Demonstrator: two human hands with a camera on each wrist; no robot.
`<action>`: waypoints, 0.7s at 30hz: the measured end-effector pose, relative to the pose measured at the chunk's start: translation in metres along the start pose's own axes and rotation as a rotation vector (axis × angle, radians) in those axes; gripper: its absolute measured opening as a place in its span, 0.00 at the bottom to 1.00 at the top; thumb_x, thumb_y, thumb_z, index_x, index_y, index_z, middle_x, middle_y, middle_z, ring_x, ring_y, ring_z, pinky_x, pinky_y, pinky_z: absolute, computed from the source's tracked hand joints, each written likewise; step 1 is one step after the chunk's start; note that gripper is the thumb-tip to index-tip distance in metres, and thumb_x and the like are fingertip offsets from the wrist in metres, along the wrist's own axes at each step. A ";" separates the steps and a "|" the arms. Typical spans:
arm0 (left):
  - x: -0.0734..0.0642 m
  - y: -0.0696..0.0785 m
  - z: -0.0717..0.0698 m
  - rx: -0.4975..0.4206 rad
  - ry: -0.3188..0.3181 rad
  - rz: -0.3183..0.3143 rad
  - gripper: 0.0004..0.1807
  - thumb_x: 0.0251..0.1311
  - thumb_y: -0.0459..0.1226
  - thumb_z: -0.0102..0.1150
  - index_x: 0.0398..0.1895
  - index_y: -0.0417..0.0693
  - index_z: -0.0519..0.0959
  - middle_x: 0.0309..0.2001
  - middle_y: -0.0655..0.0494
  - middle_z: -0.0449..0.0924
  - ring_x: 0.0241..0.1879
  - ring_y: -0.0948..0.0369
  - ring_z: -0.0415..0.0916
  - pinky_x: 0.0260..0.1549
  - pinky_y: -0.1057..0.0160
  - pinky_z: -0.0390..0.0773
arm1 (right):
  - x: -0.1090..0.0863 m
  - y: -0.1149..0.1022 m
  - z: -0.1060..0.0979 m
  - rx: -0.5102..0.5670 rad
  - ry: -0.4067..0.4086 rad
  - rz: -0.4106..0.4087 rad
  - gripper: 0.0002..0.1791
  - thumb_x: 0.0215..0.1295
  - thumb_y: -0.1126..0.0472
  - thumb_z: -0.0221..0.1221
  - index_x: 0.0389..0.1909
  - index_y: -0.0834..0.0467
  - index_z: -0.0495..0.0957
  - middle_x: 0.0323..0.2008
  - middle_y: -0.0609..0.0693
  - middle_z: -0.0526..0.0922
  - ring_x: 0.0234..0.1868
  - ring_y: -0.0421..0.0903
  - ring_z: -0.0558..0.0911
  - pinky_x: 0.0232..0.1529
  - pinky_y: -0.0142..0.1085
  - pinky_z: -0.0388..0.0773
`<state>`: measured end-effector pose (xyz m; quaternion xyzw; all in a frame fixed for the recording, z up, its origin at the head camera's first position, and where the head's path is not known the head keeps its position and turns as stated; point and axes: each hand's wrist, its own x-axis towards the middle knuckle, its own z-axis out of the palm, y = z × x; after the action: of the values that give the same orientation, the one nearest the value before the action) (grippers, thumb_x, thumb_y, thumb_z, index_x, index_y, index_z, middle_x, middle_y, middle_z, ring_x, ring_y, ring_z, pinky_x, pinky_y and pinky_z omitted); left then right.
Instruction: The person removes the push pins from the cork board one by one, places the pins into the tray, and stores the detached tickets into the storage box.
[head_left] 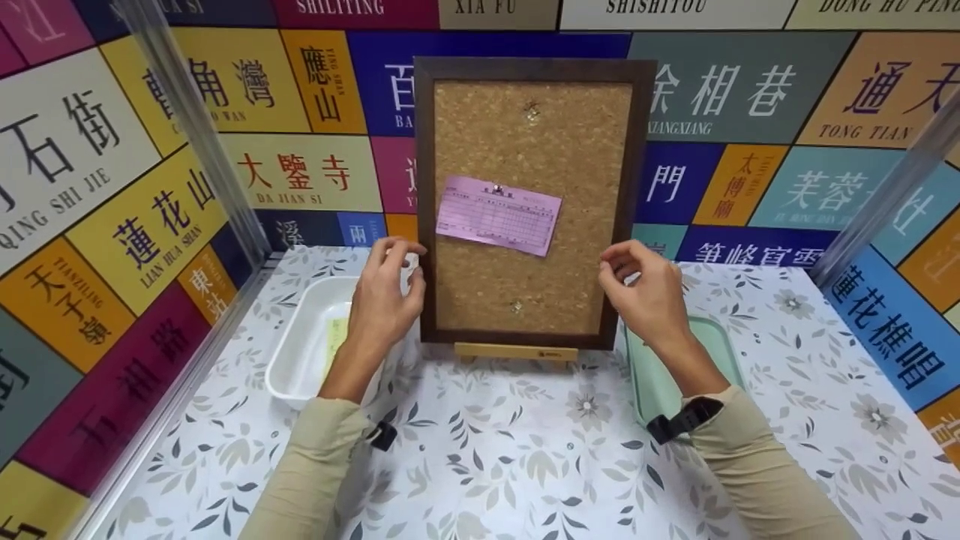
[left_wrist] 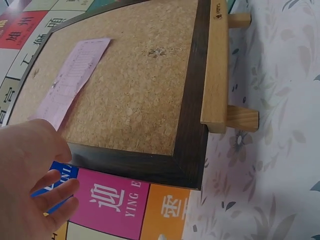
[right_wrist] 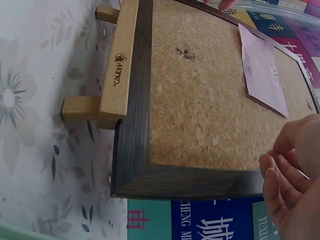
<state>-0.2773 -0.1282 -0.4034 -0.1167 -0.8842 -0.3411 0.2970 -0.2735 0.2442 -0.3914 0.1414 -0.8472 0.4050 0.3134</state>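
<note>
Two hands flank the corkboard, which stands upright on a small easel on the tabletop. Left hand at 9 o'clock, right hand at 3 o'clock, fingers loosely curled, holding nothing. Forearms partly hide two trays.

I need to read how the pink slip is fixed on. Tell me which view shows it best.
The head view: the pink slip faces the camera whole, slightly tilted on the cork board, with a pin at its top edge. The left wrist view shows it foreshortened, partly behind the left hand. The right wrist view shows it slantwise.
</note>
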 end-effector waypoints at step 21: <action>0.028 0.010 0.005 0.038 0.009 0.016 0.27 0.72 0.36 0.64 0.72 0.51 0.73 0.70 0.47 0.76 0.63 0.49 0.81 0.59 0.49 0.85 | 0.031 -0.031 0.031 0.009 -0.073 -0.106 0.05 0.69 0.65 0.66 0.42 0.59 0.87 0.31 0.48 0.89 0.28 0.41 0.84 0.31 0.26 0.79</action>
<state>-0.2972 -0.1173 -0.3838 -0.1165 -0.8881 -0.3226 0.3059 -0.2950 0.2008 -0.3671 0.2018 -0.8476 0.3862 0.3028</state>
